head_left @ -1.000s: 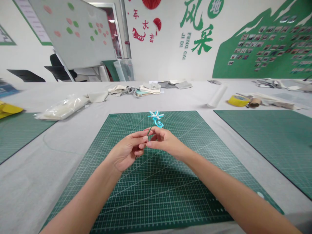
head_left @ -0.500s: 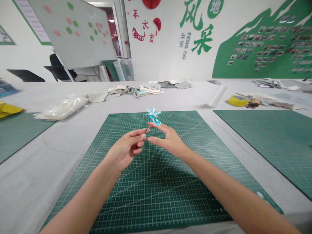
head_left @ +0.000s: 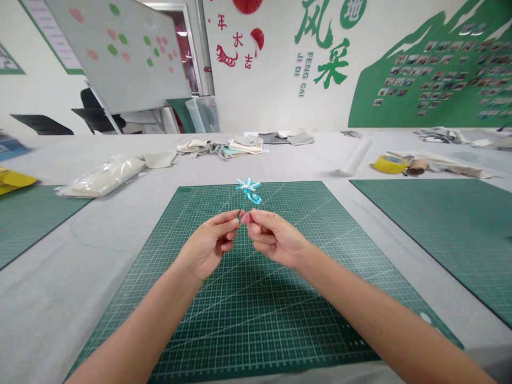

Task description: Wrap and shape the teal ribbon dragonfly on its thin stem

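Note:
A small blue and white flower with a curled blue piece beneath its head stands on a thin dark green stem. My left hand pinches that stem between thumb and fingers, the bloom upright above the fingertips. Close beside it on the right, my right hand is closed, thumb and index finger pressed together near the stem. Whatever lies between those right fingertips is too small to make out. Both hands are above a green gridded cutting mat.
More mats lie at the left and right. Farther back are a plastic-wrapped white package, folded cloths, a clear roll, yellow tape and a brown tube.
My right hand has closed from spread fingers into a pinch, drawing down from the curled blue piece to beside the stem. The flower has shifted slightly left.

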Demonstrator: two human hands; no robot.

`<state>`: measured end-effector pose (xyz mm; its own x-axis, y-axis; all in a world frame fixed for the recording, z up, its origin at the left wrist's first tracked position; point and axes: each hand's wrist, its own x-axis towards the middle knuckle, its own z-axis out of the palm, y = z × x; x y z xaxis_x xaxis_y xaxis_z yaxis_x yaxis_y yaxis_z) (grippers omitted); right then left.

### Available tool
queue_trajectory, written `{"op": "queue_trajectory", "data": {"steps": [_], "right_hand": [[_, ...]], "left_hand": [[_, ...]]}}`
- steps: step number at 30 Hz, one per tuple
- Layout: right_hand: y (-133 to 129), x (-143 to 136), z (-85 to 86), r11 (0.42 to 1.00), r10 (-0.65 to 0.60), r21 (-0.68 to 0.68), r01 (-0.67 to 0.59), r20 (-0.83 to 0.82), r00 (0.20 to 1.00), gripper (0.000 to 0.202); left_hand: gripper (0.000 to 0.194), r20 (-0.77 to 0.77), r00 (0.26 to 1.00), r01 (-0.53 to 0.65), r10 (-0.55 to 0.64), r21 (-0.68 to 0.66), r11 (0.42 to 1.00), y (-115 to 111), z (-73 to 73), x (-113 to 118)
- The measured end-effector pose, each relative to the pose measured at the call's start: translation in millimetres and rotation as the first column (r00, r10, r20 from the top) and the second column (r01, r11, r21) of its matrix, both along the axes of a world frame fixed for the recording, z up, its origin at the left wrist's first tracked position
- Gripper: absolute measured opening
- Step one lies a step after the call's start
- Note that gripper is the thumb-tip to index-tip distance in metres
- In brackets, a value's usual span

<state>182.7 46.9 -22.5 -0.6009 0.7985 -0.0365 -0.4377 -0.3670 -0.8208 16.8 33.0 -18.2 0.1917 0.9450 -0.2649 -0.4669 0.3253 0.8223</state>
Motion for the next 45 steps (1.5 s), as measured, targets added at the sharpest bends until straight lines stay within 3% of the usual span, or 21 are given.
{"op": "queue_trajectory", "data": {"steps": [4, 8, 10, 13, 16, 18, 23, 31, 33, 36, 39, 41, 43, 45], "right_hand": [[0, -7, -8.1, 0.944, -0.328, -0.078, 0.321, -0.093, 0.94, 0.016], [2, -11, -15.3, 0.894, -0.447, 0.041, 0.446, 0.037, 0.894, 0.017], [2, -11, -17.5, 0.865, -0.479, 0.257, 0.431, 0.168, 0.861, 0.019], [1, -9, -18.8, 0.727, -0.588, 0.612, 0.312, 0.321, 0.742, 0.021], [0, -8, -17.2, 0.62, -0.683, 0.745, 0.246, 0.357, 0.638, 0.026], [0, -8, -15.5, 0.621, -0.689, 0.741, 0.256, 0.36, 0.629, 0.026], [0, -9, -12.7, 0.698, -0.636, 0.631, 0.338, 0.331, 0.697, 0.022], [0, -11, -13.4, 0.698, -0.648, 0.594, 0.4, 0.285, 0.706, 0.02], [0, -11, -14.7, 0.738, -0.613, 0.528, 0.421, 0.262, 0.745, 0.022], [3, -9, -17.5, 0.824, -0.542, 0.321, 0.468, 0.202, 0.816, 0.024], [17, 2, -21.7, 0.86, -0.508, 0.172, 0.48, 0.221, 0.832, 0.027], [30, 17, -24.9, 0.849, -0.529, 0.23, 0.477, 0.348, 0.774, 0.031], [44, 34, -27.4, 0.795, -0.604, 0.476, 0.377, 0.566, 0.56, 0.036], [53, 48, -28.1, 0.732, -0.68, 0.577, 0.363, 0.586, 0.441, 0.02]], "left_hand": [[0.021, 0.046, 0.999, -0.024, 0.024, -0.009, 1.0, 1, -2.1, 1], [0.023, 0.023, 0.999, -0.037, 0.037, 0.0, 0.999, 1, -4.7, 3], [0.022, -0.002, 0.999, -0.045, 0.045, 0.007, 0.999, 1, -5.6, 4], [0.022, -0.033, 0.999, -0.04, 0.04, 0.008, 0.999, 0, -6.3, 6], [0.024, -0.054, 0.998, -0.021, 0.021, -0.001, 1.0, -1, -6.9, 8], [0.023, -0.062, 0.998, -0.02, 0.02, -0.005, 1.0, -2, -7.4, 9], [0.02, -0.068, 0.998, -0.018, 0.019, 0.006, 1.0, -1, -7.8, 9], [0.021, -0.072, 0.997, 0.005, -0.003, 0.023, 1.0, -3, -5.9, 8], [0.022, -0.058, 0.998, -0.005, 0.007, 0.028, 1.0, -3, -5.8, 7], [0.023, -0.041, 0.999, -0.029, 0.031, 0.044, 0.999, -2, -4.8, 4], [0.025, -0.037, 0.998, -0.048, 0.05, 0.064, 0.997, 1, -2.8, 1], [0.024, -0.031, 0.998, -0.053, 0.055, 0.069, 0.996, 2, -1.5, -1], [0.023, -0.024, 0.998, -0.055, 0.057, 0.07, 0.996, 3, -0.5, -3], [0.022, -0.024, 0.998, -0.053, 0.055, 0.071, 0.996, 3, 0.0, -4]]}}
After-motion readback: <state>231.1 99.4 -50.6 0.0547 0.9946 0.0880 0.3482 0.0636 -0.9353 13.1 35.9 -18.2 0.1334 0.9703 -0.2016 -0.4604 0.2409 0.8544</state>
